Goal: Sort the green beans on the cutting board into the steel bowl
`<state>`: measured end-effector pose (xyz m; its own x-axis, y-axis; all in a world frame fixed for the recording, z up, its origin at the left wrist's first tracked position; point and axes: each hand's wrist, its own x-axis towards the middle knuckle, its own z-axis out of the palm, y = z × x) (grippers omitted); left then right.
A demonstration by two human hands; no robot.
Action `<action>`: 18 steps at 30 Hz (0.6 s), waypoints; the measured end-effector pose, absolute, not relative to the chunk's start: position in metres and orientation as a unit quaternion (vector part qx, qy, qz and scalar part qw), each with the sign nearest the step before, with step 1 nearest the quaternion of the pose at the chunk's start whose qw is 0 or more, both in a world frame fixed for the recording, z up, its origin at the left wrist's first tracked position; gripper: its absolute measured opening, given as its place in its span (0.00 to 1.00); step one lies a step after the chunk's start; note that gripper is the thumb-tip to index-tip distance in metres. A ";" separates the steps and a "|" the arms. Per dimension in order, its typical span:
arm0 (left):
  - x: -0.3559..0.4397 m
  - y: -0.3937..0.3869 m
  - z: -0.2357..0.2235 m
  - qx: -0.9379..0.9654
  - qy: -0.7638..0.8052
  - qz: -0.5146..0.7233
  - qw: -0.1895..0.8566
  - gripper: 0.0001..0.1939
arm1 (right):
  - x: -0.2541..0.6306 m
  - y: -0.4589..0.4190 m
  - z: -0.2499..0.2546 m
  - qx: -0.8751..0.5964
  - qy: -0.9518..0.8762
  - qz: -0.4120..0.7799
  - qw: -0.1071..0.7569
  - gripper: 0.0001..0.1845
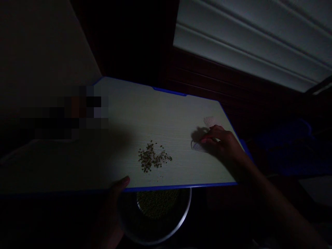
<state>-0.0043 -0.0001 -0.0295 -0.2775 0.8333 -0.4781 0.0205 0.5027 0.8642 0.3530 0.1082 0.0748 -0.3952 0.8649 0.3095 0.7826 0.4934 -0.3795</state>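
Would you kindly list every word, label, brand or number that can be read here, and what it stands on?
No text can be read. On the tabletop, the pinkish patch and small piece beside the right hand are too dim to tell whether they carry any.

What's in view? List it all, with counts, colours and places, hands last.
Table: 1, pale with blue edging, centre
Seeds: many, brownish green, scattered on the table
Bowl: 1, dark with shiny rim, below the table's near edge
Beans: many, green, in the bowl
Pinkish patch: 1, pale pink, on the table's right part, nature unclear
Slatted panel: 1, grey-white, upper right
Blue things: count unclear, dark blue, far right
Left hand: 1, shadowed, thumb over the table's near edge
Right hand: 1, partly lit, fingers pinched over the table's right part
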 end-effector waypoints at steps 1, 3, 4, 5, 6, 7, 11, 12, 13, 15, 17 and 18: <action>-0.004 0.000 -0.029 0.305 0.701 0.393 0.510 0.27 | 0.350 0.114 0.072 -0.507 -0.824 0.075 0.242 0.10; -0.002 0.000 -0.024 0.308 0.700 0.398 0.507 0.27 | 0.347 0.126 0.068 -0.529 -0.811 0.051 0.246 0.10; -0.002 -0.001 -0.022 0.317 0.696 0.401 0.504 0.26 | 0.346 0.131 0.066 -0.541 -0.803 0.039 0.247 0.10; -0.002 -0.001 -0.020 0.333 0.693 0.402 0.498 0.27 | 0.346 0.135 0.065 -0.553 -0.795 0.028 0.248 0.10; -0.003 -0.001 -0.019 0.351 0.690 0.396 0.493 0.27 | 0.347 0.138 0.065 -0.564 -0.787 0.019 0.248 0.10; -0.005 0.000 -0.018 0.366 0.689 0.388 0.491 0.28 | 0.349 0.141 0.064 -0.575 -0.779 0.011 0.248 0.10; -0.015 0.004 -0.021 0.362 0.687 0.361 0.517 0.29 | 0.365 0.147 0.060 -0.616 -0.747 -0.010 0.250 0.12; -0.017 0.004 -0.022 0.366 0.684 0.358 0.520 0.28 | 0.370 0.148 0.060 -0.627 -0.737 -0.015 0.252 0.13; -0.017 0.005 -0.022 0.373 0.682 0.353 0.521 0.27 | 0.375 0.148 0.059 -0.637 -0.727 -0.021 0.255 0.14; -0.016 0.004 -0.022 0.383 0.684 0.349 0.513 0.28 | 0.385 0.147 0.059 -0.657 -0.707 -0.033 0.261 0.15; -0.013 0.003 -0.021 0.363 0.695 0.369 0.500 0.25 | 0.393 0.144 0.061 -0.671 -0.692 -0.039 0.266 0.16; -0.011 0.002 -0.021 0.354 0.698 0.379 0.494 0.25 | 0.395 0.143 0.063 -0.675 -0.687 -0.039 0.267 0.16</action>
<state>-0.0109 0.0019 -0.0211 -0.2623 0.8683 -0.4210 0.1187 0.4620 0.8789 0.3946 0.1429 0.0631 0.0530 0.9063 0.4194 0.9478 0.0866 -0.3069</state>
